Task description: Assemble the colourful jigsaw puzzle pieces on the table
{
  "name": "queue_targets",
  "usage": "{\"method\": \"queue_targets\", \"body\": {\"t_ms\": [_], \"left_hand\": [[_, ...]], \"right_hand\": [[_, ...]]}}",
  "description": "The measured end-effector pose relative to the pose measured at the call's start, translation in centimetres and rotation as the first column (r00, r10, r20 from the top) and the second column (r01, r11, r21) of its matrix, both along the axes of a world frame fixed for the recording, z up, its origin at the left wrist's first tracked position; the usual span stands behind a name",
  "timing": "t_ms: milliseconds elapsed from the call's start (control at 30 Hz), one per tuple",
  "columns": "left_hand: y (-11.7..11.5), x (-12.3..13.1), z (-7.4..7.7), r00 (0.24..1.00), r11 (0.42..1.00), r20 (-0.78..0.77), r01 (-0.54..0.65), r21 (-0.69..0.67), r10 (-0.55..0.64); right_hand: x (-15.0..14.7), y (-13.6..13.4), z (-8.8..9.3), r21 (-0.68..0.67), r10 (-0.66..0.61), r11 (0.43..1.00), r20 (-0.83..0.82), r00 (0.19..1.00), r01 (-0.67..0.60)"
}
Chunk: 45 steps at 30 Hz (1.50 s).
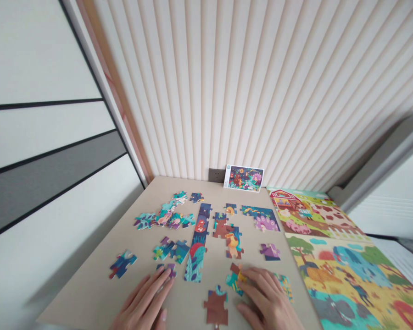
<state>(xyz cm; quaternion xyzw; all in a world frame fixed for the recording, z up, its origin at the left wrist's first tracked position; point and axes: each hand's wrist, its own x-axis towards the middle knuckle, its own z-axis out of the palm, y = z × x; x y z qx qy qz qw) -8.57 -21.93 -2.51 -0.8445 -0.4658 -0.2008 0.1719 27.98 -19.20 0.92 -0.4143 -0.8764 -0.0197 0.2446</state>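
My left hand (146, 298) lies at the near left with its fingers stretched out, the fingertips touching a small purple and dark blue puzzle piece (172, 270). At the near right, my right hand (266, 298) has its fingers spread and slightly bent. Its fingertips touch a teal, brown and yellow puzzle piece (234, 280), partly covered by them; the thumb is apart from it. A patterned piece (285, 286) shows beyond that hand. Between the hands lies a brown piece (216, 307). Farther off stands a joined vertical strip (197, 250), beside a joined brown and orange section (233, 240).
A picture card (244, 178) leans against the ribbed wall (199, 91) near a dark socket (216, 175). Several loose pieces (167, 213) cluster at the back left; a joined corner section (261, 216) lies back right. Two finished puzzles, a farm (309, 213) and a savanna (351, 279), cover the right side.
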Motion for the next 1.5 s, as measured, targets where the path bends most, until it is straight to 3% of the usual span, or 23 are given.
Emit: {"method": "queue_targets", "body": {"t_ms": [233,567,833,1167,1500], "left_hand": [[0.31,-0.21,-0.48,1.0,1.0,-0.021,-0.001,0.022,0.002],[0.21,0.12,0.06,0.999,1.0,0.039,0.009,-0.014,-0.008],[-0.11,0.08,-0.16,0.999,0.999,0.041,-0.011,-0.03,0.012],[0.09,-0.17,-0.57,1.0,1.0,0.002,-0.008,0.008,0.008],[0.15,0.12,-0.12,0.999,1.0,0.034,-0.007,0.019,0.007]], "right_hand": [[0.01,0.44,-0.43,-0.024,0.014,1.0,0.0,1.0,-0.014],[-0.04,0.73,-0.08,-0.046,0.06,0.997,-0.032,0.998,-0.061],[0.1,0.34,-0.79,-0.085,0.027,0.996,-0.023,0.999,-0.029],[0.07,0.3,-0.44,-0.139,0.028,0.99,-0.003,1.0,-0.028],[0.01,0.22,-0.53,-0.153,0.019,0.988,-0.021,1.0,-0.022]]}}
